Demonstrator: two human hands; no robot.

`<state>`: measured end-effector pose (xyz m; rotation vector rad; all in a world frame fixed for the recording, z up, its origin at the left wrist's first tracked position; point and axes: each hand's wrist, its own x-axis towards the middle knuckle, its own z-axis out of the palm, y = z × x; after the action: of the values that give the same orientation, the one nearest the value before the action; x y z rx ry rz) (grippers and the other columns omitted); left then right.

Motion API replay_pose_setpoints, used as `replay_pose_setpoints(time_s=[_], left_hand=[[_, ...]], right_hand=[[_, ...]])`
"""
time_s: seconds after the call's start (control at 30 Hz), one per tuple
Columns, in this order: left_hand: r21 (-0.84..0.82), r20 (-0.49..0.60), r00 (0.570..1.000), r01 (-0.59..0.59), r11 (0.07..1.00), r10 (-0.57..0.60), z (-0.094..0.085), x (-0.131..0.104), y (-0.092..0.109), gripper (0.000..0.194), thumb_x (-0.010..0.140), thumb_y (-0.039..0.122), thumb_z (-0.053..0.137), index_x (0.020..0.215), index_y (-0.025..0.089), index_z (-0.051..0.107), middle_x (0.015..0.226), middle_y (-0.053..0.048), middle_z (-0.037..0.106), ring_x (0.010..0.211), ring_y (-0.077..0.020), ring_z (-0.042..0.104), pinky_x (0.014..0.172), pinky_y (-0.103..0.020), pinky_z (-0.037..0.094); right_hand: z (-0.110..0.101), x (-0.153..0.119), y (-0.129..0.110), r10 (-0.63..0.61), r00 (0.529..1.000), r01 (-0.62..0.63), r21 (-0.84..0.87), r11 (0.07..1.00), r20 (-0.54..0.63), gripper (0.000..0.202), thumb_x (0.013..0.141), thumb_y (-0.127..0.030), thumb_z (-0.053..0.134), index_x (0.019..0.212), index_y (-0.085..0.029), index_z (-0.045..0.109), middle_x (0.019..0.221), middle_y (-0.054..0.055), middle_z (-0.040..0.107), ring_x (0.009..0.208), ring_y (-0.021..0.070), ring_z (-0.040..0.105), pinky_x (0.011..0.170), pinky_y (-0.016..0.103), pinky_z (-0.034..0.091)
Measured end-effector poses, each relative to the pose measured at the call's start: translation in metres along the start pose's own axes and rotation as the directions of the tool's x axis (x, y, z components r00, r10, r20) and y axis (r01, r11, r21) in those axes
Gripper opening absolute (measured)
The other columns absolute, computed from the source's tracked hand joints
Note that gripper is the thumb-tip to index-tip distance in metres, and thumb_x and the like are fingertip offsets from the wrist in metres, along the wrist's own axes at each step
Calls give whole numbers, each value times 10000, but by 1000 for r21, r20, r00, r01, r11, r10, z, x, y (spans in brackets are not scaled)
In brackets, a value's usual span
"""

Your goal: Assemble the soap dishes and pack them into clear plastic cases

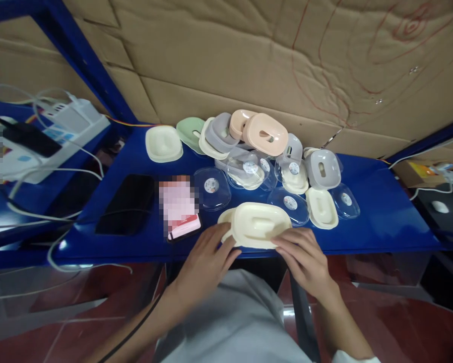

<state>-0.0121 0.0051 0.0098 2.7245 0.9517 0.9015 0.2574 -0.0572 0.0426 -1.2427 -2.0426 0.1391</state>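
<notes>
At the table's front edge, a cream rounded plastic tray with a long raised middle lies over a second cream piece that shows at its left. My left hand has its fingers and thumb closed on the left end of these pieces. With thumb and fingers, my right hand pinches the tray's lower right corner. Just behind it is a clear plastic cover with a round sticker. To the right lies another cream tray.
A pile of peach, grey and green plastic parts stands at the back by the cardboard wall. Left are a lit phone, a black flat item and a power strip with white cables.
</notes>
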Motion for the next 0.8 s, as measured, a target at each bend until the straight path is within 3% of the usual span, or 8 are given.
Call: replay_pose_setpoints(time_s=[0.13, 0.23, 0.33, 0.43, 0.53, 0.63, 0.73, 0.8], left_hand=[[-143, -143, 975, 147, 979, -168, 10, 6, 2, 364, 1020, 280, 692, 1349, 188, 567, 1417, -181, 615, 1312, -310, 652, 1064, -494, 622], [-241, -155, 982, 70, 968, -110, 8, 1, 4, 457, 991, 340, 743, 1404, 237, 575, 1568, -173, 498, 1401, -315, 603, 1082, -476, 624], [-311, -115, 991, 32, 950, -71, 4, -6, 5, 338, 1022, 237, 692, 1356, 266, 655, 1654, -135, 407, 1437, -306, 584, 1097, -442, 621], [-338, -190, 969, 86, 937, -157, 2, -13, 5, 294, 1008, 116, 669, 1251, 276, 716, 1635, -92, 437, 1407, -283, 614, 1116, -451, 612], [-328, -217, 958, 109, 938, -188, 0, -22, 4, 294, 984, 86, 693, 1215, 265, 728, 1625, -93, 452, 1401, -287, 621, 1125, -471, 607], [-339, -157, 965, 145, 929, -208, -2, -35, 6, 269, 988, 95, 690, 1200, 256, 730, 1608, -99, 469, 1391, -283, 630, 1125, -466, 606], [-346, -131, 965, 171, 922, -228, -2, -45, 9, 249, 995, 109, 684, 1190, 254, 737, 1599, -103, 477, 1392, -289, 630, 1114, -460, 612], [-346, -120, 970, 158, 925, -210, -1, -48, 9, 258, 987, 102, 690, 1192, 251, 741, 1597, -107, 485, 1400, -294, 621, 1111, -453, 614]], right_hand=[[-6, -13, 1, 26, 997, -29, -49, 998, -68, 468, 977, -40, 655, 1371, -289, 691, 1108, 66, 765, 1035, 237, 704, 894, 429, 556], [-3, -16, -6, 0, 999, -3, -57, 998, -54, 428, 987, -52, 644, 1346, -278, 701, 1095, 63, 777, 1018, 233, 718, 883, 424, 560], [-5, -11, -16, -82, 996, 83, -21, 996, 22, 383, 1016, -74, 608, 1333, -267, 701, 1088, 54, 795, 1034, 221, 736, 881, 402, 567], [-18, 3, -7, -128, 990, 130, -30, 991, 50, 359, 1040, -158, 613, 1367, -290, 680, 1141, 51, 796, 1118, 234, 738, 941, 418, 580], [-38, 21, 39, 20, 996, -40, -244, 969, -86, 386, 1063, -290, 616, 1449, -312, 632, 1321, 93, 740, 1309, 303, 662, 1102, 521, 529], [-52, 34, 109, 79, 945, -219, -432, 875, -318, 383, 1065, -365, 626, 1440, -284, 644, 1353, 134, 719, 1356, 357, 625, 1165, 606, 470], [-57, 39, 166, 79, 934, -254, -494, 832, -347, 408, 1029, -519, 659, 1299, -220, 727, 1210, 151, 764, 1228, 346, 697, 1110, 555, 528], [-60, 37, 180, 96, 935, -272, -514, 814, -342, 415, 1039, -547, 629, 1206, -191, 763, 1113, 141, 779, 1138, 322, 734, 1061, 521, 562]])
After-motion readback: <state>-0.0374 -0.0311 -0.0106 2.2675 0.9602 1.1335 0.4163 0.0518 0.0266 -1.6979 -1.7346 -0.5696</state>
